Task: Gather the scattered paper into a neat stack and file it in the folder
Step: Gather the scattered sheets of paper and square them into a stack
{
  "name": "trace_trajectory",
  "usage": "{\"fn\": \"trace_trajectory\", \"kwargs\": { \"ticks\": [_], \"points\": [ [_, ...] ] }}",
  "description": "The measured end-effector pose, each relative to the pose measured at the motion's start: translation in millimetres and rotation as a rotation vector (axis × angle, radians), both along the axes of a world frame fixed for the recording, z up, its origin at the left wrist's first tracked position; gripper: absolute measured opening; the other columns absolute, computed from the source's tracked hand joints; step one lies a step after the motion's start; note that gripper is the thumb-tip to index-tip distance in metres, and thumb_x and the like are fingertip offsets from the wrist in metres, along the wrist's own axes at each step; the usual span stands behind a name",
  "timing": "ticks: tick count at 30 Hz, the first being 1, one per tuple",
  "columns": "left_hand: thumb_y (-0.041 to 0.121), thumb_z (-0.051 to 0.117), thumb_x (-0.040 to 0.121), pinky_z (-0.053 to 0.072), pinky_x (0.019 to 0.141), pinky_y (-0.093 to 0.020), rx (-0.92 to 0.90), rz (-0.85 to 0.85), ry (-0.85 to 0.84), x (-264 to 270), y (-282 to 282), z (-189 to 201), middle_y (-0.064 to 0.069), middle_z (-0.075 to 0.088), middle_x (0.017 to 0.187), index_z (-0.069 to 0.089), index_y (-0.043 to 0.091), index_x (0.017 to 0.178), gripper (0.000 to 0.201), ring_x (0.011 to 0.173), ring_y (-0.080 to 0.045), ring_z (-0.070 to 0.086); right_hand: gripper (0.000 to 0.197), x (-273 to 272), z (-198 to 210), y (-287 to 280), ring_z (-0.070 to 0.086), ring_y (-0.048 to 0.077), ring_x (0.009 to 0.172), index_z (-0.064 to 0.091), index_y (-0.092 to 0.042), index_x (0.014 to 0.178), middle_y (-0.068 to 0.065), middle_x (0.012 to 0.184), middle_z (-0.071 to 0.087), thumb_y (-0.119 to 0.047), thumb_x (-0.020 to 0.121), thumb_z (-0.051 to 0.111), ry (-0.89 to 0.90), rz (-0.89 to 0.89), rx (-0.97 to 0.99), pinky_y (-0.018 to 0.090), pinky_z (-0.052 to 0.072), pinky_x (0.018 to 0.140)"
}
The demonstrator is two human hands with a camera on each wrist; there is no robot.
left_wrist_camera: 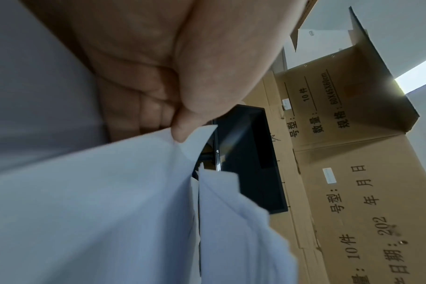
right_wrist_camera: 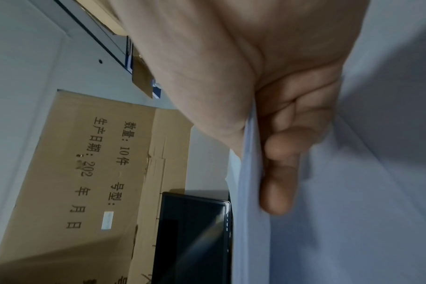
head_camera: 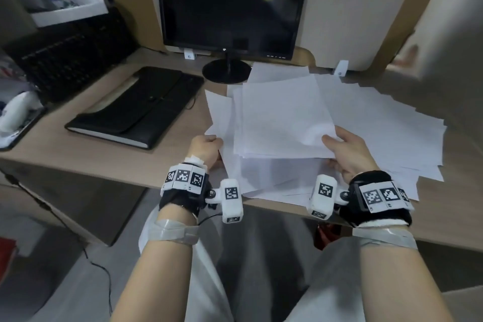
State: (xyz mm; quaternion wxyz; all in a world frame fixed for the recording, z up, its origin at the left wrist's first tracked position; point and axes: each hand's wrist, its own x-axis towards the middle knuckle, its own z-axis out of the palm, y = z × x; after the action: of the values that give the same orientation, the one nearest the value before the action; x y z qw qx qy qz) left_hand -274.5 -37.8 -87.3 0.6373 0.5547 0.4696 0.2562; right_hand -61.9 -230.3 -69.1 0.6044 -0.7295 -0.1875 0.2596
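A loose bundle of white paper (head_camera: 282, 123) is lifted off the desk in front of me. My left hand (head_camera: 206, 149) pinches its left sheets (left_wrist_camera: 124, 192) between thumb and curled fingers. My right hand (head_camera: 345, 149) grips the bundle's right edge, thumb on top and fingers (right_wrist_camera: 277, 184) underneath the paper (right_wrist_camera: 353, 192). More white sheets (head_camera: 392, 133) lie scattered under and to the right of the bundle, some overhanging the desk's front edge. The black folder (head_camera: 136, 107) lies closed on the desk to the left, apart from both hands.
A black monitor (head_camera: 230, 2) on a round stand is behind the paper. A black keyboard (head_camera: 60, 60) leans at the back left below a white box (head_camera: 62, 5). Cardboard panels (left_wrist_camera: 341, 173) line the wall. The desk's front edge (head_camera: 104, 172) runs below my wrists.
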Motion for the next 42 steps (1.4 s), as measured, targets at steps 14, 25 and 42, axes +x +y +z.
{"fn": "trace_trajectory", "kwargs": {
  "ticks": [14, 25, 42],
  "points": [
    [0.002, 0.05, 0.097, 0.058, 0.081, -0.043, -0.082, -0.056, -0.017, 7, -1, 14, -0.024, 0.069, 0.104, 0.068, 0.0, 0.09, 0.02, 0.088, -0.033, 0.067, 0.027, -3, -2, 10, 0.073, 0.016, 0.086, 0.073, -0.026, 0.095, 0.002, 0.101, 0.075, -0.006, 0.092, 0.055, -0.105, 0.162, -0.09, 0.029, 0.06, 0.074],
    [0.011, 0.051, 0.095, 0.051, 0.094, -0.054, -0.148, -0.217, 0.003, 6, -30, 19, -0.02, 0.07, 0.11, 0.063, 0.005, 0.107, 0.018, 0.102, -0.038, 0.067, 0.036, -12, -3, 21, 0.057, 0.044, 0.113, 0.065, 0.012, 0.109, 0.03, 0.118, 0.063, -0.02, 0.092, 0.062, -0.328, 0.112, -0.399, 0.05, 0.047, 0.097],
    [0.012, 0.07, 0.086, 0.056, 0.074, -0.06, -0.193, -0.073, -0.075, -11, -43, 11, -0.014, 0.07, 0.108, 0.061, 0.004, 0.119, 0.035, 0.095, -0.037, 0.068, 0.019, -48, 0, 16, 0.069, 0.032, 0.074, 0.065, -0.001, 0.106, 0.021, 0.105, 0.071, -0.002, 0.093, 0.052, 0.031, 0.136, -0.117, 0.043, 0.061, 0.068]
  ]
}}
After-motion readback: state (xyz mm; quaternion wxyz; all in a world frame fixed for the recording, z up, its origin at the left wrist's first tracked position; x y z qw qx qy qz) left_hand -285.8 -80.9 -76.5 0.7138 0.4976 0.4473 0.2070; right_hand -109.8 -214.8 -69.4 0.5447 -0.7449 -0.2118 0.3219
